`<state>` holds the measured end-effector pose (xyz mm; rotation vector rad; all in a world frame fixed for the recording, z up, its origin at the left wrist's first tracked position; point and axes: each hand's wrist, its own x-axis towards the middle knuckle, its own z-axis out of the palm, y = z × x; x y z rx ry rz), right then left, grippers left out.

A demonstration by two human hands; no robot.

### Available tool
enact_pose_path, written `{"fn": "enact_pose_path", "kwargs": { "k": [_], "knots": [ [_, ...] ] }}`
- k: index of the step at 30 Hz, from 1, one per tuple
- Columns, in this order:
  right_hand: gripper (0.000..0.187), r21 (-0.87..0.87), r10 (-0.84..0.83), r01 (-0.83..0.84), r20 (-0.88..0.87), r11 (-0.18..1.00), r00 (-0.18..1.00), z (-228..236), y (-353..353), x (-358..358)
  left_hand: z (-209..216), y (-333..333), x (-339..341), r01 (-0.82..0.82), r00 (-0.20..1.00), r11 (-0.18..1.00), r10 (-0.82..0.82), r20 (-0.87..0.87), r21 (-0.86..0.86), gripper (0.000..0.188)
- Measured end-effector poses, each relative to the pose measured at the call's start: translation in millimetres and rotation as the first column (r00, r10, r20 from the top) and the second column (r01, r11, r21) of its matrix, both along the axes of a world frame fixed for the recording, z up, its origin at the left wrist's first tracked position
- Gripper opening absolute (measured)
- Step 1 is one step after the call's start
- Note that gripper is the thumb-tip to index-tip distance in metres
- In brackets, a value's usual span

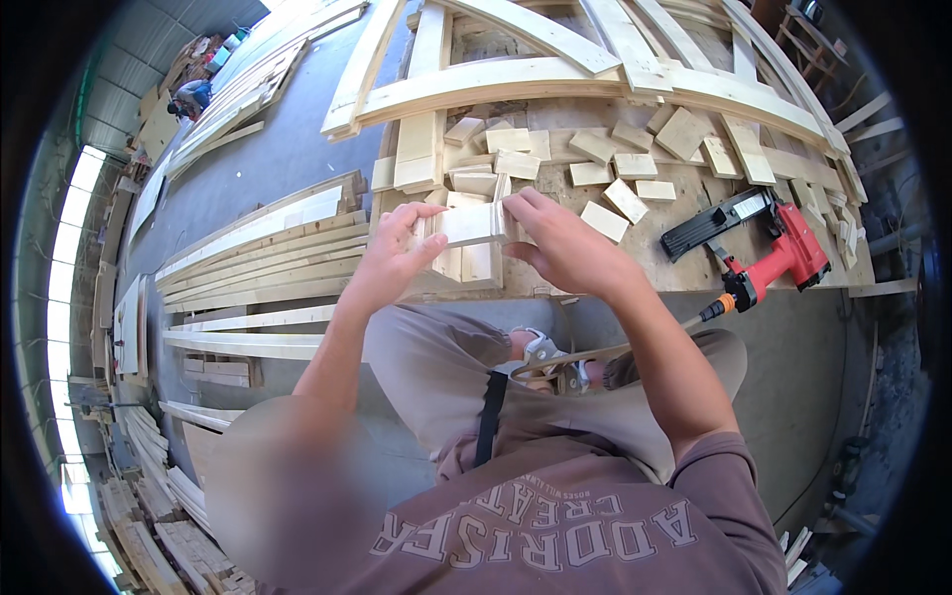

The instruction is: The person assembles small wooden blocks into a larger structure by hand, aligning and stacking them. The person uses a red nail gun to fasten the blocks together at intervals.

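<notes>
At the near edge of the workbench, my left hand (399, 253) grips the left end of a pale wooden block (470, 226), thumb on its near side. My right hand (565, 243) is closed at the block's right end, by a thin upright wood piece (502, 190) that touches it. More short wood pieces (480, 264) sit directly under the block. Where the right fingertips press is partly hidden. To the right, a red nail gun (783, 253) with a black magazine lies on the bench, held by neither hand.
Loose wood offcuts (593, 147) are scattered beyond my hands. A large timber frame (496, 81) lies across the far side of the bench. Long boards (263, 253) are stacked to the left. A hose (605, 352) runs from the nail gun past my legs. Another person (190, 97) bends far off.
</notes>
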<state>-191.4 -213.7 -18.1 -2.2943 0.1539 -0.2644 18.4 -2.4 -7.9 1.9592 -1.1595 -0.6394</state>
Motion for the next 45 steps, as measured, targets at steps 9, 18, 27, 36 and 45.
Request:
{"fn": "enact_pose_path", "kwargs": {
  "k": [9, 18, 27, 36, 45],
  "knots": [
    [0.037, -0.13, 0.056, -0.056, -0.007, 0.99, 0.998, 21.1, 10.9, 20.0, 5.8, 12.7, 23.1, -0.019, 0.954, 1.0, 0.019, -0.3, 0.003, 0.055],
    [0.036, -0.155, 0.055, -0.05, 0.024, 0.987, 0.998, 20.5, 17.6, 30.6, 2.0, 32.5, 30.5, 0.106, 0.991, 0.992, -0.111, 0.069, 0.07, 0.093],
    [0.037, 0.049, -0.152, 0.146, 0.177, 0.988, 0.972, 3.4, 12.6, 14.1, -23.3, 44.0, 34.5, -0.132, 0.922, 0.966, 0.037, -0.385, -0.223, 0.095],
    [0.042, 0.49, -0.239, 0.132, 0.163, 0.862, 0.957, -58.9, 11.8, -26.2, -96.2, 44.5, 1.4, -0.443, 0.468, 0.782, -0.216, -0.857, -0.438, 0.09],
    [0.046, 0.779, -0.233, 0.133, 0.017, 0.613, 0.972, -69.4, 18.8, -28.2, -100.6, 37.8, -5.3, -0.424, 0.414, 0.789, -0.267, -0.87, -0.444, 0.093]
  ]
}}
